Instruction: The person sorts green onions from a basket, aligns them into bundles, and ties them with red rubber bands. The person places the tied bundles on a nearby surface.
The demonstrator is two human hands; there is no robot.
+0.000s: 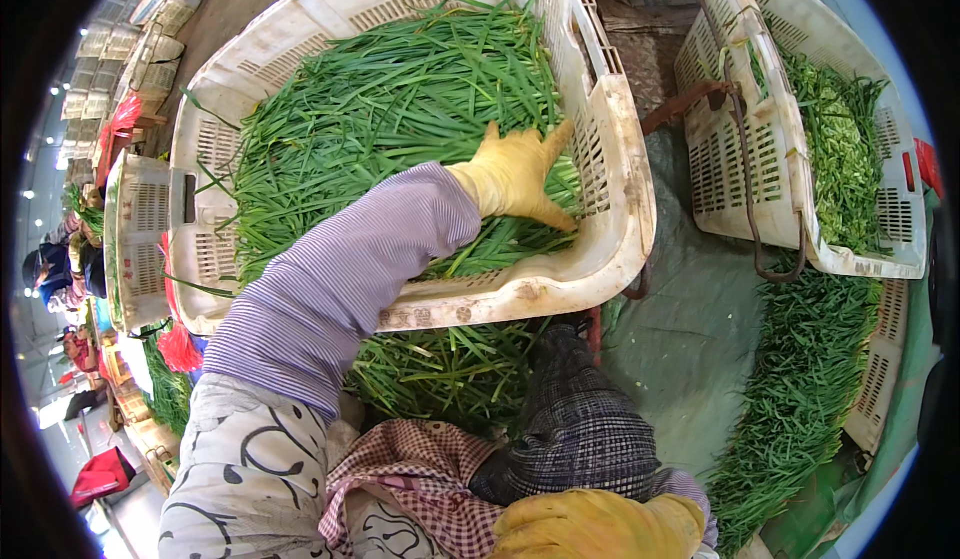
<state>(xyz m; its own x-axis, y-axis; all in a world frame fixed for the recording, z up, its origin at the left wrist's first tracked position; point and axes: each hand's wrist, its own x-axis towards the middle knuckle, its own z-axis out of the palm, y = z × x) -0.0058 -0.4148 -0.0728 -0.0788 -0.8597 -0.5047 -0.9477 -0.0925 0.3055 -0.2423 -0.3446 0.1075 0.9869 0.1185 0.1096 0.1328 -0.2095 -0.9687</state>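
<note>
My left hand (515,174), in a yellow glove, reaches into a white plastic crate (500,304) filled with long green chives (400,99). Its fingers are spread over the stalk ends beside the crate's right wall, with nothing gripped between them. A striped purple cuff covers that forearm. Low in front of my body, my right hand (600,527) wears a yellow glove too. Only its back shows at the lower edge; the fingers are hidden, so whether it holds something cannot be seen. Below the crate lie more chives (445,369), close to my dark checked trouser leg (570,419).
At the upper right stands another white crate (735,164) with cut greens (840,149), and a rusty metal hook (740,149) hangs against it. Dark green chives (800,389) lie along the right on green sheeting (690,329). Further crates (140,239) and people are at left.
</note>
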